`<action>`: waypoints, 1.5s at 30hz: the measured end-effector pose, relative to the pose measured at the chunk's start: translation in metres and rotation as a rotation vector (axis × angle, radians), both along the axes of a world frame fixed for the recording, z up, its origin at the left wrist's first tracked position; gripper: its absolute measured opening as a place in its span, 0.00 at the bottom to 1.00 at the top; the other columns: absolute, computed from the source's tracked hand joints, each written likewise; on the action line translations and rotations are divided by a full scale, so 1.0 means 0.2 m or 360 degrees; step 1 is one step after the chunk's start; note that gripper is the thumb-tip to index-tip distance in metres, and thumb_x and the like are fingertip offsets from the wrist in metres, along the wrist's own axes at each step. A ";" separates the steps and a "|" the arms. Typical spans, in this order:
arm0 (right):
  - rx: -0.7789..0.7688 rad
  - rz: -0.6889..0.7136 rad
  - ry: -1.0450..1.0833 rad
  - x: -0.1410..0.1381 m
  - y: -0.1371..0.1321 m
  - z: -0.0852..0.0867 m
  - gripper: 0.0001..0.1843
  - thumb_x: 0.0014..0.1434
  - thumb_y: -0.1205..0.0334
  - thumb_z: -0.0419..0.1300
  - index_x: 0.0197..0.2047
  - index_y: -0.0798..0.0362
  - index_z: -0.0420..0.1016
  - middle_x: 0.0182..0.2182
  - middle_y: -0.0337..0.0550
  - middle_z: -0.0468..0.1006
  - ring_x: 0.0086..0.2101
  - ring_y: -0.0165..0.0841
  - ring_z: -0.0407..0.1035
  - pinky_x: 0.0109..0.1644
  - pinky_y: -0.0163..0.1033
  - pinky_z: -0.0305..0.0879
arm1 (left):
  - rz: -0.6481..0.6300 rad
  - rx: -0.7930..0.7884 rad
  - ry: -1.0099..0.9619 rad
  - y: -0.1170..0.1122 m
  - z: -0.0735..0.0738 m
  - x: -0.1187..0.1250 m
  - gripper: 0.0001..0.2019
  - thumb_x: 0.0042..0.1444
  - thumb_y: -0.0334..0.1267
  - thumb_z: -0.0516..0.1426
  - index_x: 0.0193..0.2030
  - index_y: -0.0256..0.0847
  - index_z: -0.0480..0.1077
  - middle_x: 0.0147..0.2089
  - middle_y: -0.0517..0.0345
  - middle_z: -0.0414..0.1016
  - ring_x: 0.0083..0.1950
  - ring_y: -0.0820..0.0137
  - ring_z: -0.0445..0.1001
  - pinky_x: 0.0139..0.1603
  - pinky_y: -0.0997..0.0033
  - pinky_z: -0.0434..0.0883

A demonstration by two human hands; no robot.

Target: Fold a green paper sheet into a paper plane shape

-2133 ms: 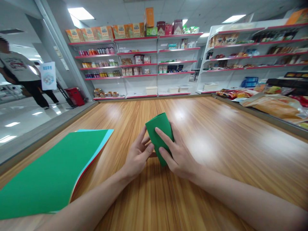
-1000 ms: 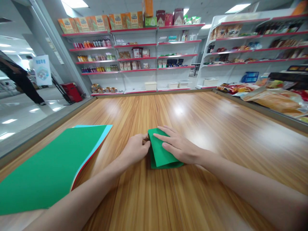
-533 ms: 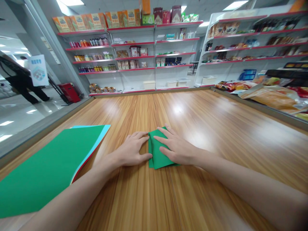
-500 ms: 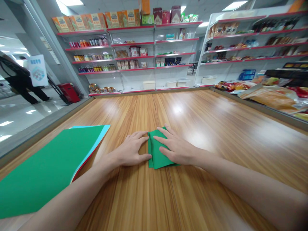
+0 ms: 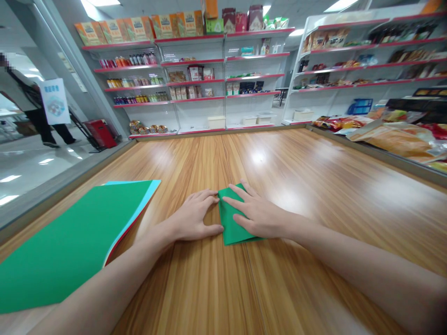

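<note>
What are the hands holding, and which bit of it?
A folded green paper, held down against the table: the right hand lies spread over its top, and the left hand touches its left edge with its fingertips.

This is a shop, or a room fitted out like one, selling packaged food and drink. Long white metal shelving units with red edge strips (image 5: pixel 199 114) line the far side, carrying goods in rows by kind: orange printed cardboard boxes (image 5: pixel 115 31) along the top, small bottles in many colours (image 5: pixel 127 60) below, and tall dark-red packages (image 5: pixel 256 17) further along. A second white shelving unit (image 5: pixel 331 101) at the right bears more packets and dark bottles, and glossy plastic food packets (image 5: pixel 398 139) lie heaped nearer. Flat white ceiling light panels (image 5: pixel 340 5), a shiny pale floor (image 5: pixel 28 170) and a white-and-blue printed signboard (image 5: pixel 56 101) suit a public commercial interior.
</note>
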State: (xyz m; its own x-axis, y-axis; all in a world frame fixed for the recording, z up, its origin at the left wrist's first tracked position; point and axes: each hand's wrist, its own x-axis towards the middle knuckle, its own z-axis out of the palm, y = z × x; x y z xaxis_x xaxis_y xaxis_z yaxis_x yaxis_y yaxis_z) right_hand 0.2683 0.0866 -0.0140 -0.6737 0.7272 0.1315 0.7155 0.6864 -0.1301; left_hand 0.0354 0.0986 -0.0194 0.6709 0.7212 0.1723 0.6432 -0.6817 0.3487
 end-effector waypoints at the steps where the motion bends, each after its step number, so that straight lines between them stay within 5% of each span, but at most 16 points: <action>1: 0.0004 -0.0001 0.0008 0.00 0.00 -0.01 0.28 0.65 0.56 0.49 0.66 0.54 0.59 0.67 0.55 0.53 0.67 0.49 0.37 0.67 0.60 0.40 | 0.0005 0.0004 -0.0002 0.00 -0.01 0.00 0.32 0.50 0.53 0.61 0.59 0.38 0.65 0.65 0.41 0.60 0.67 0.53 0.57 0.66 0.50 0.55; 11: 0.0123 0.0112 -0.0083 0.01 0.00 0.00 0.28 0.65 0.57 0.47 0.65 0.60 0.59 0.64 0.58 0.60 0.67 0.47 0.40 0.69 0.59 0.36 | 0.0388 0.0010 0.0099 0.00 -0.07 0.08 0.29 0.57 0.44 0.52 0.63 0.36 0.56 0.69 0.41 0.54 0.70 0.54 0.51 0.67 0.43 0.47; 32: 0.0092 0.0096 -0.0107 -0.01 -0.01 0.00 0.28 0.65 0.58 0.46 0.65 0.59 0.60 0.61 0.55 0.65 0.65 0.48 0.47 0.67 0.60 0.40 | 0.0698 0.0055 0.0061 0.05 -0.11 0.09 0.27 0.54 0.47 0.54 0.59 0.36 0.62 0.66 0.41 0.58 0.68 0.52 0.54 0.66 0.47 0.51; 45: 0.0128 0.0075 -0.0171 -0.02 -0.01 0.00 0.29 0.65 0.57 0.45 0.66 0.60 0.59 0.60 0.55 0.66 0.64 0.48 0.49 0.67 0.59 0.41 | 0.0691 0.0038 0.0041 0.05 -0.10 0.09 0.28 0.54 0.47 0.54 0.59 0.35 0.61 0.67 0.40 0.58 0.69 0.52 0.53 0.66 0.48 0.52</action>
State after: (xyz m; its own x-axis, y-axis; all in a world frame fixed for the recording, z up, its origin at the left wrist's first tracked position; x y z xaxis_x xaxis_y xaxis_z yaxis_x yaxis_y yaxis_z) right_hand 0.2648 0.0848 -0.0132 -0.7200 0.6846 0.1133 0.6892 0.7246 0.0020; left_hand 0.0530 0.1090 -0.0401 0.3103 0.9335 0.1795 0.8804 -0.3535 0.3163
